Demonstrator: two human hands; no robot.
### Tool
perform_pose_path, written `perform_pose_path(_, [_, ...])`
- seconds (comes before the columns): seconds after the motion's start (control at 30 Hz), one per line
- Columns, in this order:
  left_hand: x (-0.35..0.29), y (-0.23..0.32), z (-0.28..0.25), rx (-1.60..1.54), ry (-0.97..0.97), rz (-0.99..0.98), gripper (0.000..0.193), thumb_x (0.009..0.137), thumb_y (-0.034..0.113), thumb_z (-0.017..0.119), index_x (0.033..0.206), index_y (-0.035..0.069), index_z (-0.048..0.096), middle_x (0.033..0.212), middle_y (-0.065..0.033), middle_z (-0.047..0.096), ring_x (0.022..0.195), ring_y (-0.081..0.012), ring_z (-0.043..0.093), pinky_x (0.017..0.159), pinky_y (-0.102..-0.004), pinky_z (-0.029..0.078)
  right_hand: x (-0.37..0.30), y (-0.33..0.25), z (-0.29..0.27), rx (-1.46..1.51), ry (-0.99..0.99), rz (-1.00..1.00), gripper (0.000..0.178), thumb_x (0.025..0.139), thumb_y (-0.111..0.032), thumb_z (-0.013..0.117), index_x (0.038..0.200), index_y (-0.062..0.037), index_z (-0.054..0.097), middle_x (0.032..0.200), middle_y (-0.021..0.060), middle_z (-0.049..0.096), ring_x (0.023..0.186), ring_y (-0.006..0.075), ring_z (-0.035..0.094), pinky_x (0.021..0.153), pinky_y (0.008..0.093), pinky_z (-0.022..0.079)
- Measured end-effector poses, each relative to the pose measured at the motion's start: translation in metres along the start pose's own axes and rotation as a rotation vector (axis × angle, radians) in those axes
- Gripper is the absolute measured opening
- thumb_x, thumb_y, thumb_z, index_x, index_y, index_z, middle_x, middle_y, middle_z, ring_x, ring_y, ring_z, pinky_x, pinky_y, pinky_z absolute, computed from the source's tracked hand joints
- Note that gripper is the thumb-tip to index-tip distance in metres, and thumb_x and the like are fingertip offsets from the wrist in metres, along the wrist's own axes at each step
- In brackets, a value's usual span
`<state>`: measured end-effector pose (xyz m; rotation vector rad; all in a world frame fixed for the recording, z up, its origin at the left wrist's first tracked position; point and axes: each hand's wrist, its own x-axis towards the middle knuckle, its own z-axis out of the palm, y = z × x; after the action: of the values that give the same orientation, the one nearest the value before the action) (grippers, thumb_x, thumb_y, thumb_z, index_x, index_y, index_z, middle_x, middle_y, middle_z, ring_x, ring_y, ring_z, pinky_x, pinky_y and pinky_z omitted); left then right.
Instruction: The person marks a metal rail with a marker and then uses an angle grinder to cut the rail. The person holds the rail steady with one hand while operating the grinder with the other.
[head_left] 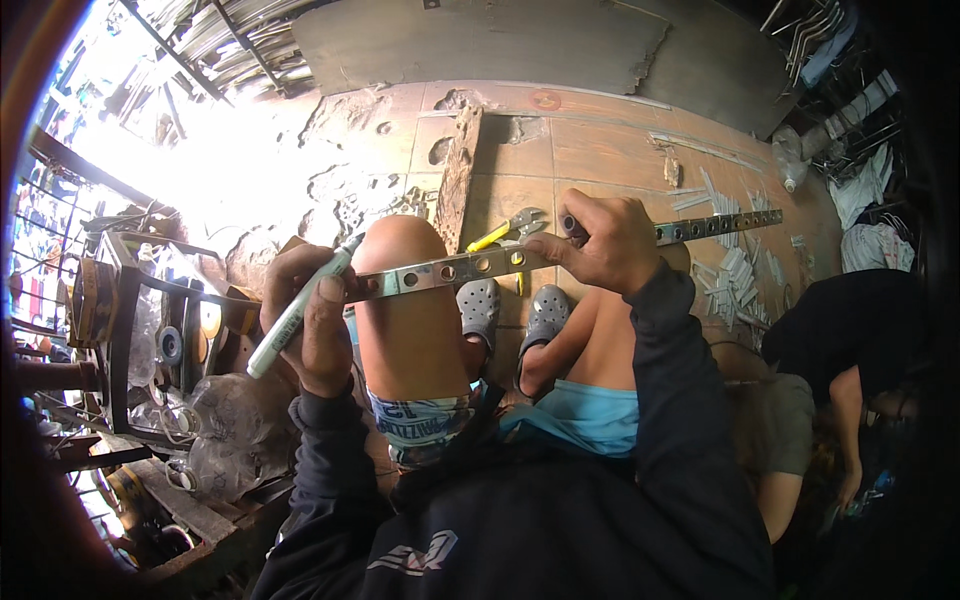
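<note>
A long shiny metal strip with a row of round holes [430, 275] runs across above my knees. My left hand [315, 320] is closed at its left end and also grips a pale marker pen [300, 312], slanted across the fingers. Farther right, my right hand [605, 240] is wrapped round the strip, whose far end sticks out beyond the fist. A short dark cylindrical thing [573, 228] pokes out of that fist; its kind is hidden. Yellow-handled pliers [500, 232] lie on the floor beyond the strip, near my grey clogs [478, 305].
A rough wooden plank [460, 175] lies on the tiled floor. Loose thin metal pieces [735, 280] are scattered at the right. A metal frame [125, 320] and clear plastic bottles [235, 425] stand at the left. Another person [850, 330] bends down at the right.
</note>
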<state>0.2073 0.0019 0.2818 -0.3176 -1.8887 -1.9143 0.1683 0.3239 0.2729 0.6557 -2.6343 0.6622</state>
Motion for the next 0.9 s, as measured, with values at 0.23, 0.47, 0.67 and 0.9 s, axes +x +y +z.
perform_pose_path(0.23, [-0.001,-0.001,0.006,0.070,0.032,0.017,0.030,0.097,0.025,0.056,0.101,-0.005,0.061,0.085,-0.0100,0.060,0.076,-0.0154,0.056,0.073,-0.0298,0.045,0.001,0.001,0.003,0.079,0.043,0.093,0.050,0.098,-0.052,0.067,0.079,-0.0066,0.056,0.056,0.0087,0.058,0.051,0.0278,0.063,0.051,0.0385,0.048])
perform_pose_path(0.47, [-0.001,-0.006,0.010,0.151,0.109,0.042,0.026,0.092,0.023,0.064,0.098,-0.003,0.065,0.084,-0.0071,0.063,0.075,-0.0147,0.058,0.070,-0.0291,0.047,-0.007,0.017,-0.013,0.008,0.069,0.198,0.050,0.098,-0.051,0.067,0.077,-0.0061,0.059,0.055,0.0108,0.059,0.052,0.0331,0.064,0.050,0.0427,0.049])
perform_pose_path(0.67, [-0.001,-0.010,0.015,0.156,0.140,0.049,0.027,0.093,0.024,0.062,0.096,-0.003,0.065,0.083,-0.0076,0.062,0.073,-0.0145,0.058,0.069,-0.0293,0.046,-0.025,0.029,-0.028,-0.104,0.121,0.177,0.048,0.096,-0.046,0.071,0.075,-0.0049,0.057,0.060,0.0118,0.059,0.059,0.0351,0.062,0.058,0.0469,0.048])
perform_pose_path(0.9, [0.003,-0.014,0.013,0.228,0.135,0.079,0.029,0.093,0.024,0.060,0.096,-0.004,0.064,0.080,-0.0073,0.060,0.070,-0.0138,0.056,0.066,-0.0288,0.046,-0.035,0.020,-0.025,-0.107,0.154,0.181,0.046,0.095,-0.044,0.072,0.073,-0.0057,0.057,0.061,0.0111,0.056,0.060,0.0345,0.059,0.061,0.0456,0.046])
